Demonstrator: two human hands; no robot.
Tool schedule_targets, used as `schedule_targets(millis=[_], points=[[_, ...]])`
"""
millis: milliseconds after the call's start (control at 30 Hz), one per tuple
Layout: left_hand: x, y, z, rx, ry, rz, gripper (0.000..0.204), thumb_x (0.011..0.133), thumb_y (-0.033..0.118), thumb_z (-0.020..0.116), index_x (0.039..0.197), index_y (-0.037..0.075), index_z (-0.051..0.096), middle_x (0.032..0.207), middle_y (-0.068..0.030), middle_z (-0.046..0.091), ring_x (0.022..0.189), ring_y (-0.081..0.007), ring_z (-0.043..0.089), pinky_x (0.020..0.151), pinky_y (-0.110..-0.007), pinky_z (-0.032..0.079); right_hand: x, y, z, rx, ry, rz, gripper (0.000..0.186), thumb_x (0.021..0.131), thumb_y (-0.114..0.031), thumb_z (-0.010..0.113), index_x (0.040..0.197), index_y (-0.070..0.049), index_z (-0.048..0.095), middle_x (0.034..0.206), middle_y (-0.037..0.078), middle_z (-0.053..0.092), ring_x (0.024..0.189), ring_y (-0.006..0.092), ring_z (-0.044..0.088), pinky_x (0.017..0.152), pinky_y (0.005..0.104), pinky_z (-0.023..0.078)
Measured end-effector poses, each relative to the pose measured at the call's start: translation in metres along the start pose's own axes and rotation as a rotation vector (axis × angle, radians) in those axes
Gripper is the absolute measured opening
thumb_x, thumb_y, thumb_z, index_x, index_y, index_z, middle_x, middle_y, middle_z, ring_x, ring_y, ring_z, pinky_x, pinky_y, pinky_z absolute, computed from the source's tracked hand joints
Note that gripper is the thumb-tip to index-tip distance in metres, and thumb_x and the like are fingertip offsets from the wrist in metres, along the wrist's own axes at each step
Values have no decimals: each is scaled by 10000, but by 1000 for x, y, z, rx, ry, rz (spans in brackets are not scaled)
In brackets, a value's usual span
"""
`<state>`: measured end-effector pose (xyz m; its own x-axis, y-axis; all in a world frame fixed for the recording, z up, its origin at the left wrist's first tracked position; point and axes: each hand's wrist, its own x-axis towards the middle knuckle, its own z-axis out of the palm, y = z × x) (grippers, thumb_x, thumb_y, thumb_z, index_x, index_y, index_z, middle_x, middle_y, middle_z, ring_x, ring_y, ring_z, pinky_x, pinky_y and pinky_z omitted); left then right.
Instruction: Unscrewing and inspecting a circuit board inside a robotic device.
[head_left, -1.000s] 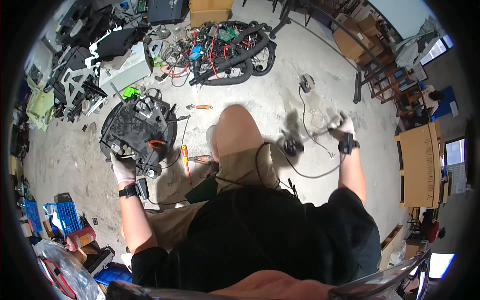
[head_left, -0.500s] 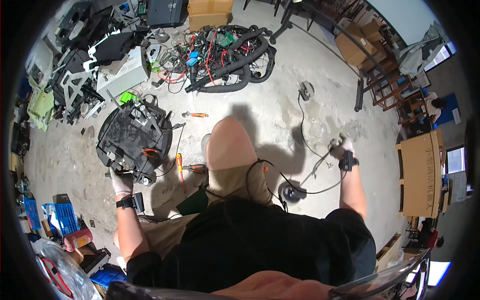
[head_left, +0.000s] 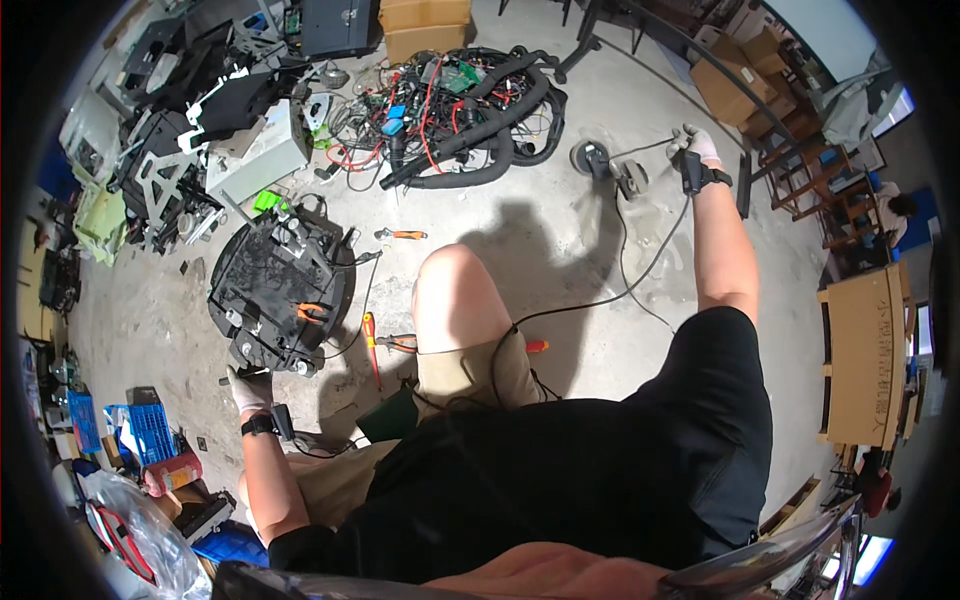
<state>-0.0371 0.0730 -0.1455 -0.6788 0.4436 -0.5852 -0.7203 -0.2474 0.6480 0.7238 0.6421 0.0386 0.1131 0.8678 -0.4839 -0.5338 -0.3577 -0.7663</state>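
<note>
My right hand (head_left: 694,146), in a pale glove, is reached out to the far right and closed on a thin dark cable (head_left: 645,149). That cable runs left to a round, dark wheel-like part (head_left: 590,158). Beside it is a second wheel-like part (head_left: 630,181), with a thin lead trailing toward me. My left hand (head_left: 247,393), also gloved, is at the near edge of a rounded black machine base (head_left: 275,280). Its fingers are closed around a small dark piece that I cannot make out. Orange-handled pliers (head_left: 310,313) lie on the base.
Right of the base lie a screwdriver (head_left: 371,345), pliers (head_left: 400,343) and an orange-handled tool (head_left: 405,235). A heap of cables and hoses (head_left: 470,120) lies ahead, scrap parts (head_left: 165,175) at far left. Cartons (head_left: 865,360) stand right, near another person (head_left: 892,212).
My right hand has moved forward, away from me, and the wheel-like part on the cable has gone from near my knee to beside the other one. My left hand has drawn back slightly.
</note>
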Motion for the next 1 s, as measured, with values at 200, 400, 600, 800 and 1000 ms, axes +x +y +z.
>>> schedule_targets(millis=[200,400,600,800,1000], points=[[9,4,-46,-46,99,14,433,940,524,480,906,100,560,916,-66,598,885,-254,530,873,-430,404,27,11,42,-227,-177,62,228,983,-203,392,937,-48,552,546,-31,429,414,131,422,418,284,366],[11,2,-81,-48,115,33,451,962,512,444,886,75,522,926,-70,596,933,-264,581,906,-439,434,63,116,45,-477,-81,-73,359,960,-433,492,874,-113,629,595,30,557,448,177,489,423,305,396],[-3,1,-69,-81,93,45,436,977,459,449,805,64,522,870,-83,605,916,-281,587,901,-436,447,69,289,-145,-2034,107,-564,462,946,-403,472,1224,-53,589,1089,154,663,902,280,658,757,411,514],[-13,12,-63,-39,18,30,404,967,434,477,785,82,552,920,-110,653,896,-277,586,893,-445,439,-112,407,-251,-1751,-505,530,507,885,-461,582,1077,5,637,798,170,673,705,306,639,662,437,497],[-1,18,-91,-15,-51,-15,394,958,445,485,820,87,578,947,-123,665,889,-280,583,875,-416,437,-156,488,-307,-1805,-678,445,503,907,-425,546,1188,-10,592,1048,162,665,888,288,624,758,423,492]])
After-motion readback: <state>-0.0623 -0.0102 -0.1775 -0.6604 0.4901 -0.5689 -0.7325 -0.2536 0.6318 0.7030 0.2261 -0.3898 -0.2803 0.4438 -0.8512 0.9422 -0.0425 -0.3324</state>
